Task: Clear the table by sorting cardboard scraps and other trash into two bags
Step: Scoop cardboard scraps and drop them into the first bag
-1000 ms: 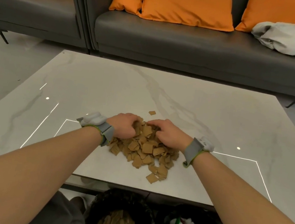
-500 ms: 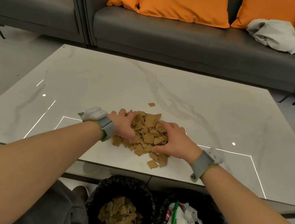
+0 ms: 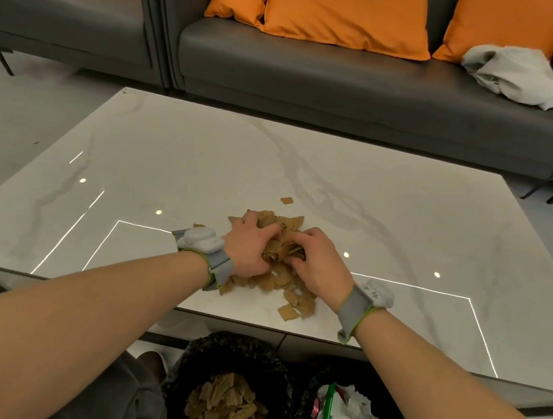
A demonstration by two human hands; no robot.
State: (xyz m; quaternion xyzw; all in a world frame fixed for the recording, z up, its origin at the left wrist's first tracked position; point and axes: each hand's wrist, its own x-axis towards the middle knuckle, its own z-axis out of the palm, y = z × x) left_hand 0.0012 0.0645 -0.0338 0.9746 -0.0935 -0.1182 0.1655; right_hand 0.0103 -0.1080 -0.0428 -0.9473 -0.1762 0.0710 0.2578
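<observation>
Cardboard scraps (image 3: 274,279): a brown heap of small torn pieces lies on the near middle of the table (image 3: 420,232), between and under the two hands.
Left hand (image 3: 250,247): it lies palm down on the left side of the heap, with the fingers curled over the top and grasping scraps.
Right hand (image 3: 320,266): it lies on the right side of the heap, with the fingers bent inward and closed on scraps. The fingertips of both hands almost meet at the middle.
Arms: both bare forearms come in from the near side and point toward each other. Each wrist carries a grey wristband (image 3: 218,266) with a pale device on it.
Single scrap (image 3: 287,200): it lies alone, just beyond the far side of the heap.
Near edge: a few loose pieces (image 3: 289,312) are spread close to the near edge of the table, but they are not over it.
Left bag (image 3: 229,341): black and open, it stands below the near edge and holds brown cardboard pieces.
Right bag (image 3: 312,382): black, it stands just beside the left bag and holds crumpled white paper and a green pen (image 3: 326,418).
Open room: the white marble top stretches wide on the left, the right and the far side of the heap.
Sofa (image 3: 350,90): dark grey, it stands beyond the far edge with orange cushions (image 3: 346,10) on it.
</observation>
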